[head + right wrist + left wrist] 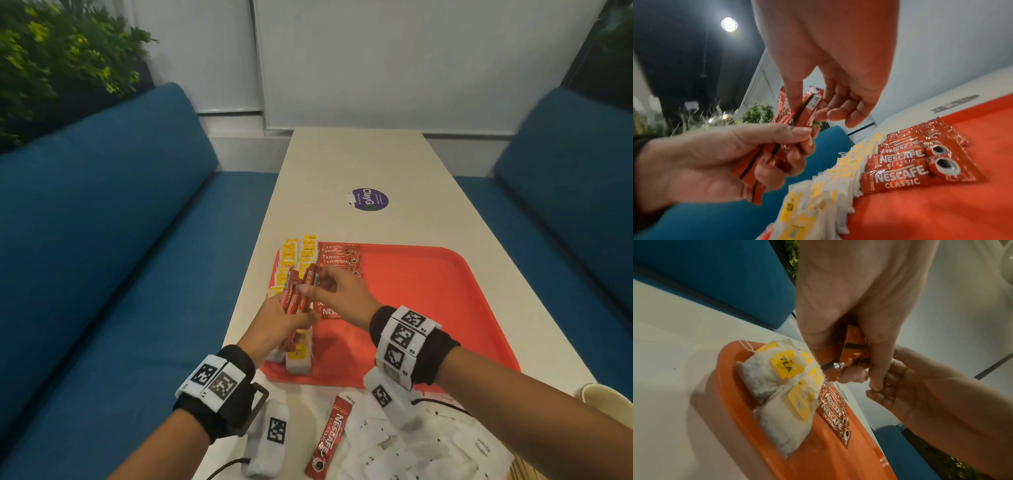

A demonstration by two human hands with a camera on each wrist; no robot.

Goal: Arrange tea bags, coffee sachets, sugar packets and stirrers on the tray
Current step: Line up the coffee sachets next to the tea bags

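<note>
Coffee sachets in hand [295, 295]: a red bundle, gripped by the left hand [274, 325] above the tray's 9 o'clock edge
Right hand [342, 291]: thumb and forefinger pinching the top of one sachet in that bundle, probably to draw it out; other fingers loosely spread
Coffee row on tray [339, 258]: sachets lying side by side from about 11 o'clock downward, just beside the tea; seems not yet finished
Tea bags [296, 253]: white bags with yellow tags, in a column along the 9 o'clock edge of the red tray [428, 291]; looks done
Loose coffee sachet [327, 442]: alone on the table [359, 154] at 6 o'clock, off the tray
Sugar packets [428, 448]: white heap on the table at 5 o'clock, off the tray, not yet arranged
Stirrers: cannot tell; none clearly seen
Progress: roughly half, tea placed, coffee under way, sugar and stirrers left
Tray's right half: bare red surface
</note>
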